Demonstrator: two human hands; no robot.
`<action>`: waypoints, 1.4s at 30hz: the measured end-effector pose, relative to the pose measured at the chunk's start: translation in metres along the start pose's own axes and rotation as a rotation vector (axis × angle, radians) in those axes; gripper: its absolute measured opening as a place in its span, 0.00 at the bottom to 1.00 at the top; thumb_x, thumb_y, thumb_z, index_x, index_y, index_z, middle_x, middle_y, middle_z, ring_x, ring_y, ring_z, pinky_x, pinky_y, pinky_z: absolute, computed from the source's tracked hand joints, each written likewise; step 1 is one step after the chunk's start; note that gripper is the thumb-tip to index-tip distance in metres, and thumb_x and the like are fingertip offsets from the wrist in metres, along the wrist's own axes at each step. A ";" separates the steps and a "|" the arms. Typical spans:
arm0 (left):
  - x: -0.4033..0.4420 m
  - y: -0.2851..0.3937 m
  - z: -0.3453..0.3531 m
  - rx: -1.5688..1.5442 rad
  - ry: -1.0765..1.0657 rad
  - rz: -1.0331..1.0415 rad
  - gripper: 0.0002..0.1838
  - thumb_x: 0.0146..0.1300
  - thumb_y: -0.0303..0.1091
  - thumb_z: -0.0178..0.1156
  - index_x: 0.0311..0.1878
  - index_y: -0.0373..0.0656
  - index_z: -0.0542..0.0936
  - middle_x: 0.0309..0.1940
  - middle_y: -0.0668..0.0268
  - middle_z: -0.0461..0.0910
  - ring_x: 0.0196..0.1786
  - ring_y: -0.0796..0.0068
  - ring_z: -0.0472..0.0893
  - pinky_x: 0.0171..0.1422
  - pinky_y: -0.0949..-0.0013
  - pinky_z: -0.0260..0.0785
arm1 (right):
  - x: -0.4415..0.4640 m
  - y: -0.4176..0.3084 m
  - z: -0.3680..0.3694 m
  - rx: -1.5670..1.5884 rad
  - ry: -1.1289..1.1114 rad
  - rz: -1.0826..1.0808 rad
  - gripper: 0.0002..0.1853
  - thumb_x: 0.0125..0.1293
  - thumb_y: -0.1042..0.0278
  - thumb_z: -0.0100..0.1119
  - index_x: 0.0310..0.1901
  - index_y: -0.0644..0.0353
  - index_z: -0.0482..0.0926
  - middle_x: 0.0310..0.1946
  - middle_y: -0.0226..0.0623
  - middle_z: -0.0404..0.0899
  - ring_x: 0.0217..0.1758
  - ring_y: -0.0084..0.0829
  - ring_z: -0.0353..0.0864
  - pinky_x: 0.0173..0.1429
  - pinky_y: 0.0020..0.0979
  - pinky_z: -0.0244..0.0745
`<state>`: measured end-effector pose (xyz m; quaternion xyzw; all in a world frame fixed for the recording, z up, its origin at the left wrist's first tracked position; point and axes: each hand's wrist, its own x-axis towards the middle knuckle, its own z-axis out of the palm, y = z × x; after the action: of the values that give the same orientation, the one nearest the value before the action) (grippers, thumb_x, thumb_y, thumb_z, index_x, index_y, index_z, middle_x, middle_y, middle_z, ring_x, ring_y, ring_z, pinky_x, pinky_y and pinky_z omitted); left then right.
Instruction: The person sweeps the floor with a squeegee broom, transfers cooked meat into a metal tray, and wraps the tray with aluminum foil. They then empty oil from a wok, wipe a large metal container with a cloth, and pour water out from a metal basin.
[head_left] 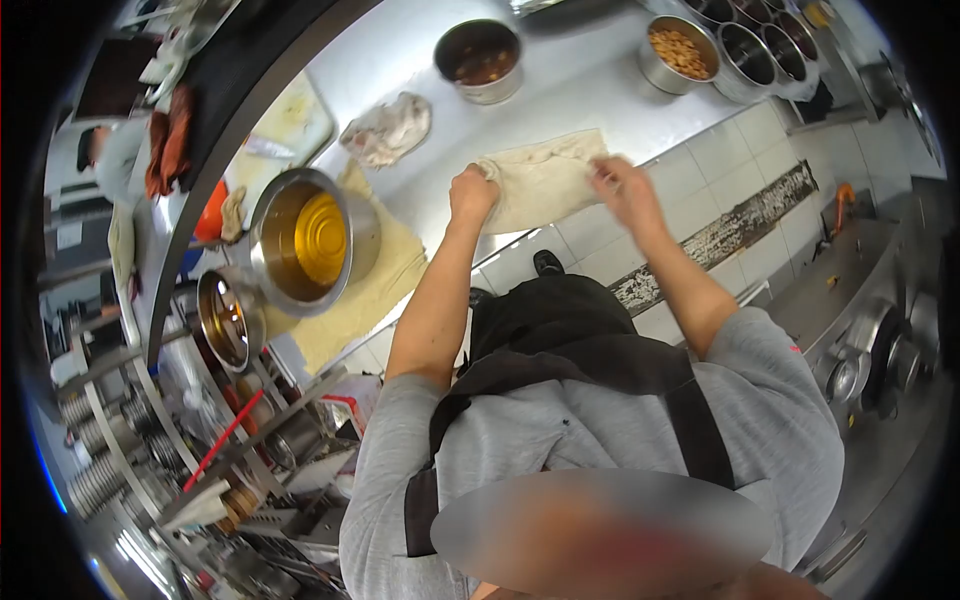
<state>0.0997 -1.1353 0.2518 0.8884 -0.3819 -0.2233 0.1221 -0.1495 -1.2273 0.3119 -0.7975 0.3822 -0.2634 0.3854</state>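
A cream-coloured cloth [545,185] lies spread near the front edge of the steel counter, partly folded along its far side. My left hand [472,194] is closed in a fist around its left end. At the opposite end, my right hand [630,192] pinches the cloth's corner, its fingers slightly blurred. Beyond my left hand rests a crumpled, stained cloth [387,130]. Further back stands a steel pot [480,62] with brown contents.
A large steel pot of yellow liquid [320,240] stands left on a yellowish cloth [395,255], beside a smaller pot [230,318]. At the back right are a pot of nuts or beans [680,55] and several steel canisters [748,52]. A cutting board [300,110] lies back left.
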 end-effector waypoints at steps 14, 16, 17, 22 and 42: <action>-0.103 0.014 -0.058 -0.467 -0.030 0.383 0.21 0.53 0.34 0.62 0.51 0.40 0.76 0.41 0.55 0.80 0.44 0.61 0.81 0.47 0.65 0.74 | 0.033 0.102 0.059 -0.365 0.369 -0.106 0.17 0.61 0.76 0.51 0.53 0.60 0.74 0.57 0.45 0.71 0.62 0.43 0.68 0.67 0.36 0.61; -0.134 -0.028 -0.069 -0.468 -0.051 0.249 0.21 0.54 0.34 0.62 0.52 0.40 0.75 0.41 0.56 0.81 0.45 0.64 0.81 0.49 0.66 0.74 | 0.038 0.063 0.041 0.216 0.668 0.297 0.17 0.67 0.63 0.46 0.53 0.64 0.73 0.55 0.48 0.72 0.56 0.44 0.73 0.61 0.37 0.68; -0.151 -0.049 -0.075 -0.477 -0.066 0.179 0.21 0.54 0.34 0.63 0.52 0.39 0.75 0.41 0.56 0.81 0.45 0.65 0.81 0.51 0.66 0.74 | 0.046 0.043 0.028 0.612 0.862 0.367 0.18 0.67 0.63 0.46 0.53 0.65 0.73 0.53 0.50 0.73 0.53 0.47 0.74 0.59 0.39 0.69; -0.218 -0.135 -0.119 -0.661 0.042 -0.067 0.18 0.58 0.30 0.62 0.52 0.39 0.76 0.40 0.63 0.81 0.44 0.74 0.80 0.51 0.70 0.73 | 0.033 0.102 0.048 -0.022 1.017 0.699 0.20 0.64 0.63 0.43 0.50 0.71 0.73 0.45 0.57 0.77 0.45 0.57 0.76 0.53 0.46 0.70; 0.150 -0.376 -0.254 0.307 0.066 -0.518 0.19 0.62 0.43 0.50 0.47 0.38 0.78 0.45 0.51 0.79 0.49 0.55 0.79 0.54 0.59 0.70 | -0.094 -0.027 0.040 0.772 0.720 0.731 0.18 0.62 0.69 0.51 0.52 0.67 0.71 0.42 0.43 0.77 0.39 0.38 0.80 0.40 0.35 0.79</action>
<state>0.5503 -0.9782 0.2817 0.9712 -0.1675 -0.1575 -0.0623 -0.1633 -1.1237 0.2993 -0.2812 0.6126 -0.4851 0.5571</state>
